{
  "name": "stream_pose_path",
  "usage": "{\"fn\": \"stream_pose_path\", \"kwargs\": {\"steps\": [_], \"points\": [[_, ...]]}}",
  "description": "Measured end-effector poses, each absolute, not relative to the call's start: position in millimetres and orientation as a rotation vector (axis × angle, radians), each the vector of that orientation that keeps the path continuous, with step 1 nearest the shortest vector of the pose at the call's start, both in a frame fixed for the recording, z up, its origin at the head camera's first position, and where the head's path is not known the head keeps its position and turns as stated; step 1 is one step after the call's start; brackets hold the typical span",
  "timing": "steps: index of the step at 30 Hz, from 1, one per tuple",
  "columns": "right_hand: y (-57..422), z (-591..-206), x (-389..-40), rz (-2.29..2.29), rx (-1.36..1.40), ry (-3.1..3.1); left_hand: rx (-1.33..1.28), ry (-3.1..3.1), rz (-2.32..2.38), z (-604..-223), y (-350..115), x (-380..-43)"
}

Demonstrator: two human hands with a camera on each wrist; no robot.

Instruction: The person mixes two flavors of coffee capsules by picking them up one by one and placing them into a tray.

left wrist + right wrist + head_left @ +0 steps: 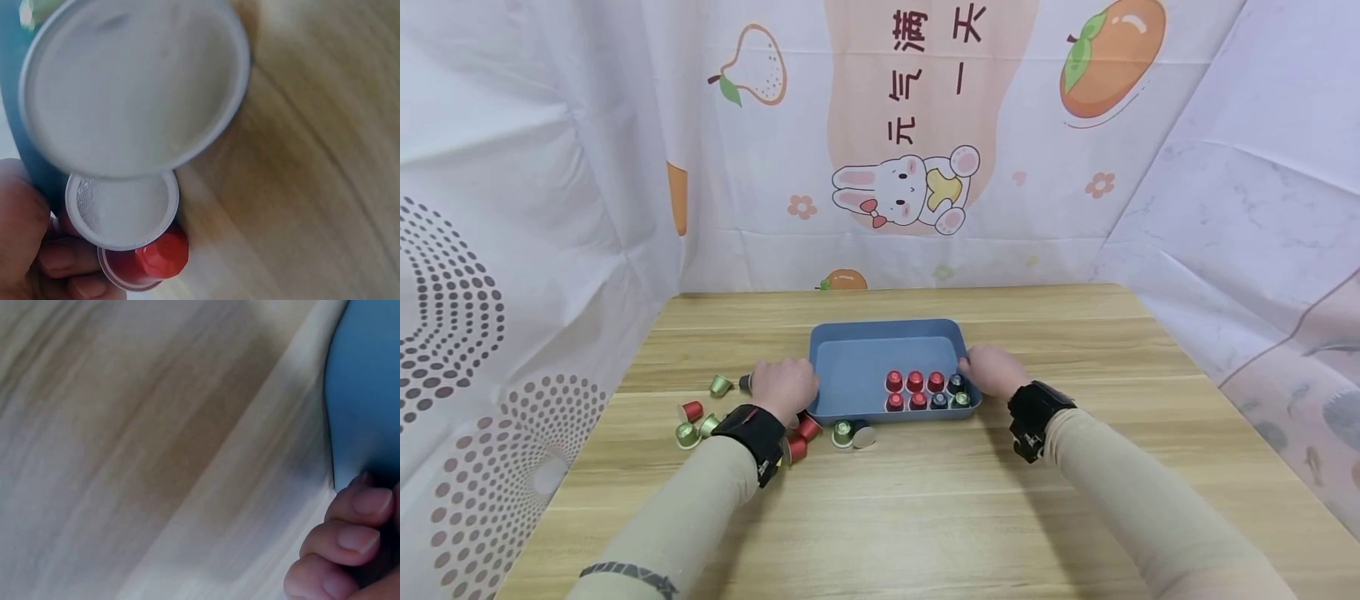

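A blue rectangular tray (865, 412) lies on the table between both hands. Upright coffee capsules, red (915, 382), dark (938, 401) and green (961, 400), stand in two rows in its near right corner. My left hand (785, 387) grips the left rim with curled fingers (62, 257); its exact hold is partly hidden. My right hand (995, 371) holds the right rim, its fingers (357, 539) curled in against the blue wall. Close to the left hand lie a silver-lidded capsule (122, 209) and a red capsule (164, 253).
Loose capsules lie left of the tray, among them green ones (720, 385) and a red one (692, 411). A green capsule (842, 433) and a silver-lidded dark one (863, 434) sit at its front edge. Printed curtains (760, 167) surround the wooden table (925, 517).
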State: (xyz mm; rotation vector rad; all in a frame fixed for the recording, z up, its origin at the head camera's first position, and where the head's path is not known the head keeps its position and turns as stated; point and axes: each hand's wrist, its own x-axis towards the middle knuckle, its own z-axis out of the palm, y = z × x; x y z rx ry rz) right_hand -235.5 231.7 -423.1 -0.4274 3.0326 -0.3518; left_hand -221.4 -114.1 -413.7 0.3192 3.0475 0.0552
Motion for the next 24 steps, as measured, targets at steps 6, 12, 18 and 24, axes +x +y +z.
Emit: {"fn": "stream_pose_path", "kwargs": {"steps": [6,12,18,24], "points": [[230.2,-423.2,-233.8,-0.343,-0.400,3.035,0.334,3.045,0.073,-405.6,-118.4,-222.1],[229.5,-421.0,-232.8,-0.336,-0.412,3.049,0.385,3.079,0.167,-388.6,-127.6,-224.1],[229.0,-419.9,-231.5,-0.325,-0.395,3.046,0.390,3.041,0.327,-371.2,-146.7,-229.1],[228.3,-420.0,-231.2,-0.317,-0.374,3.053,0.304,2.987,0.408,-357.0,-163.2,-227.1]]}}
